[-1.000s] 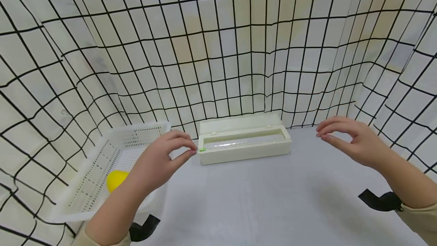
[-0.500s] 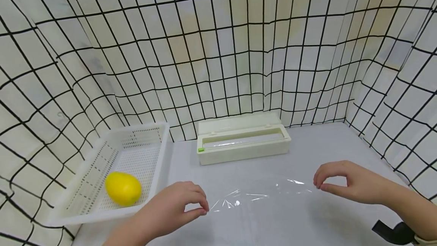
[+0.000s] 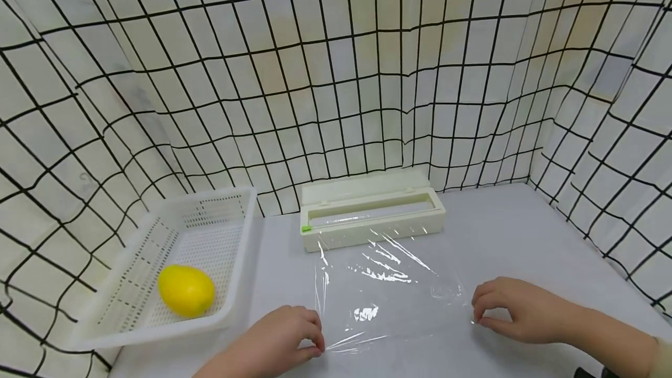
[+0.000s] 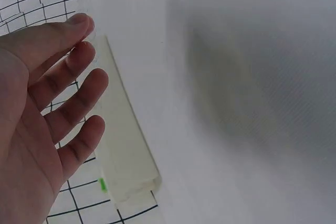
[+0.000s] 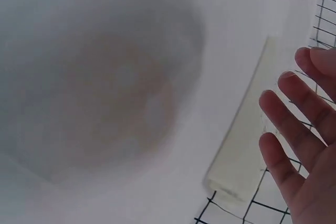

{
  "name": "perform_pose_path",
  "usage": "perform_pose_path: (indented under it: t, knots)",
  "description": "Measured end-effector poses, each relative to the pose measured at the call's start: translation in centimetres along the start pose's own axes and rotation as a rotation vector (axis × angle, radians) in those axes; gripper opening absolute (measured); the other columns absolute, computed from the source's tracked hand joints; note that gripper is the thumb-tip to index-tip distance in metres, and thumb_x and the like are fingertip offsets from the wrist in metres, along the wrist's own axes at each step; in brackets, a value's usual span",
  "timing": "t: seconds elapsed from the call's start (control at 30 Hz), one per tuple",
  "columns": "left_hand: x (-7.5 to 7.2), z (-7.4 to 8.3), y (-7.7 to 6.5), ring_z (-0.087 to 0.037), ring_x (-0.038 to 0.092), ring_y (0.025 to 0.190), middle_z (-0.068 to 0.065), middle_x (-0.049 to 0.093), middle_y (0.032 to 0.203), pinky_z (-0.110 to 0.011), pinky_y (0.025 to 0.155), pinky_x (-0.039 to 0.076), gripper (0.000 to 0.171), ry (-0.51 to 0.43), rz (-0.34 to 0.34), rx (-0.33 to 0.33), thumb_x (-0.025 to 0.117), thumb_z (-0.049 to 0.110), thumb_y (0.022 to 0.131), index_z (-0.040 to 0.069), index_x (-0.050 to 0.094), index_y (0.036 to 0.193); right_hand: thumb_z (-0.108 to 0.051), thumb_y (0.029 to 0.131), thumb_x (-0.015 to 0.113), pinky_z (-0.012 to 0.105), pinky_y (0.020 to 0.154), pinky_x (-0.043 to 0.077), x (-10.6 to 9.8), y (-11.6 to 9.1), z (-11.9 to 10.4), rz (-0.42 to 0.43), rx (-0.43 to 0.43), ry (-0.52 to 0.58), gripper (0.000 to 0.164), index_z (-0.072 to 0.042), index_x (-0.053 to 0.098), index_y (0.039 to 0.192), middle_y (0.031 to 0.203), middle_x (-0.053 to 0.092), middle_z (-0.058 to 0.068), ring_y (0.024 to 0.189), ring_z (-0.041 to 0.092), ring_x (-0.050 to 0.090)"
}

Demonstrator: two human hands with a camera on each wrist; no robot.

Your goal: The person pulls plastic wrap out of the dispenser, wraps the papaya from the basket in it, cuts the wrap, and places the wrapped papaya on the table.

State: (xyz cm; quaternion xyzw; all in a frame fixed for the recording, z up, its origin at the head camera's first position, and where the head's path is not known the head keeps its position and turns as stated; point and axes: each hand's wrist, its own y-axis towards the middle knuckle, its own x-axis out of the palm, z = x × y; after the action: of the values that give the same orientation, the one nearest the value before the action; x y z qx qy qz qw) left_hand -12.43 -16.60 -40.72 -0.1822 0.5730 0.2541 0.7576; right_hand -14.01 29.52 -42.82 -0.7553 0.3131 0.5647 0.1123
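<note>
A thin clear sheet of plastic wrap (image 3: 388,293) stretches low over the table in the head view, shown mostly by its glints and creases. My left hand (image 3: 280,337) pinches its near left corner between thumb and index finger. The right hand (image 3: 520,311) pinches the near right corner in the same way. At its far end the sheet overlaps the front of a cream wrap dispenser box (image 3: 375,239), whose lid stands open with the roll inside. In the left wrist view, the other fingers of the left hand (image 4: 47,87) are spread loosely.
At the left stands a white perforated plastic basket (image 3: 244,267) holding one yellow lemon-like fruit (image 3: 186,290). Black wire mesh (image 3: 362,112) backed with white cloth rises behind and on both sides. A green slider (image 3: 307,228) sits on the box's left end.
Both hands have moved down and towards me from beside the box. The plastic wrap between them has come into view and now spans from the box front to the hands.
</note>
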Motion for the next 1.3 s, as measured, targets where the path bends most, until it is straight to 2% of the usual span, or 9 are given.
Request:
perform_pose_path:
  t: [0.07, 0.23, 0.37, 0.53, 0.63, 0.8, 0.97, 1.1, 1.3]
  knots:
    - [0.7, -0.2, 0.2, 0.003, 0.053, 0.078, 0.024, 0.059, 0.086, -0.018, 0.07, 0.044, 0.007, 0.035, -0.006, 0.017, 0.078, 0.021, 0.085, 0.027, 0.076, 0.083, -0.024, 0.091, 0.073, 0.03, 0.077, 0.053, 0.8, -0.1, 0.3, 0.02, -0.045, -0.048, 0.015, -0.037, 0.068, 0.095, 0.102, 0.059, -0.026, 0.093, 0.001, 0.057]
    - [2.5, -0.6, 0.6, 0.003, 0.049, 0.072, 0.023, 0.058, 0.08, -0.015, 0.063, 0.035, 0.012, 0.179, 0.045, 0.095, 0.079, 0.02, 0.081, 0.031, 0.074, 0.078, -0.027, 0.093, 0.071, 0.025, 0.076, 0.05, 2.3, 0.1, 1.4, 0.029, -0.143, -0.098, 0.007, -0.034, 0.071, 0.095, 0.104, 0.06, -0.024, 0.092, 0.0, 0.056]
    - [3.3, -0.5, 1.0, 0.002, 0.049, 0.07, 0.022, 0.057, 0.077, -0.015, 0.062, 0.034, 0.013, 0.225, 0.041, 0.098, 0.079, 0.02, 0.08, 0.032, 0.074, 0.077, -0.022, 0.092, 0.072, 0.022, 0.075, 0.048, 3.1, 0.4, 2.0, 0.015, -0.195, -0.131, 0.01, -0.032, 0.073, 0.094, 0.103, 0.061, -0.021, 0.09, -0.002, 0.056]
    - [3.5, -0.2, 1.3, 0.003, 0.05, 0.071, 0.022, 0.058, 0.078, -0.016, 0.065, 0.039, 0.012, 0.192, -0.025, 0.033, 0.079, 0.019, 0.081, 0.03, 0.075, 0.078, -0.021, 0.091, 0.072, 0.02, 0.073, 0.046, 3.8, 0.7, 2.3, 0.006, -0.264, -0.204, 0.008, -0.029, 0.073, 0.092, 0.097, 0.061, -0.022, 0.088, -0.003, 0.055]
    - [3.7, -0.3, 1.1, 0.003, 0.051, 0.072, 0.023, 0.059, 0.079, -0.017, 0.066, 0.041, 0.01, 0.171, -0.034, 0.012, 0.077, 0.019, 0.082, 0.029, 0.076, 0.08, -0.021, 0.09, 0.073, 0.024, 0.075, 0.047, 3.9, 0.7, 2.2, 0.008, -0.288, -0.238, 0.008, -0.029, 0.072, 0.092, 0.095, 0.06, -0.022, 0.088, -0.002, 0.056]
    - [3.8, -0.5, 0.4, 0.003, 0.049, 0.071, 0.026, 0.059, 0.078, -0.017, 0.066, 0.039, 0.005, 0.154, -0.004, 0.018, 0.075, 0.027, 0.083, 0.03, 0.075, 0.08, -0.02, 0.089, 0.072, 0.03, 0.076, 0.05, 3.7, 0.0, 1.8, 0.013, -0.276, -0.253, 0.016, -0.027, 0.071, 0.104, 0.099, 0.064, -0.021, 0.091, 0.0, 0.058]
    - [3.5, -0.4, -0.3, 0.002, 0.048, 0.071, 0.026, 0.062, 0.082, -0.02, 0.067, 0.041, 0.005, 0.05, -0.027, -0.064, 0.073, 0.032, 0.086, 0.029, 0.076, 0.088, -0.018, 0.085, 0.076, 0.03, 0.076, 0.051, 3.5, -0.7, 1.6, 0.035, -0.262, -0.242, 0.031, -0.025, 0.069, 0.115, 0.104, 0.065, -0.021, 0.094, 0.0, 0.059]
    - [3.6, -0.3, -0.9, 0.001, 0.05, 0.075, 0.024, 0.064, 0.088, -0.022, 0.071, 0.045, 0.012, -0.009, -0.074, -0.129, 0.072, 0.034, 0.088, 0.027, 0.077, 0.095, -0.022, 0.086, 0.076, 0.035, 0.077, 0.053, 3.4, -1.1, 1.5, 0.046, -0.257, -0.234, 0.027, -0.03, 0.068, 0.111, 0.109, 0.063, -0.019, 0.097, 0.002, 0.06]
    - [4.0, -0.4, -1.6, -0.001, 0.048, 0.08, 0.017, 0.057, 0.096, -0.021, 0.072, 0.044, 0.021, 0.008, -0.104, -0.115, 0.073, 0.037, 0.089, 0.025, 0.078, 0.104, -0.028, 0.09, 0.073, 0.036, 0.078, 0.054, 3.4, -1.6, 1.3, 0.032, -0.219, -0.223, 0.019, -0.033, 0.069, 0.108, 0.115, 0.064, -0.013, 0.097, 0.005, 0.061]
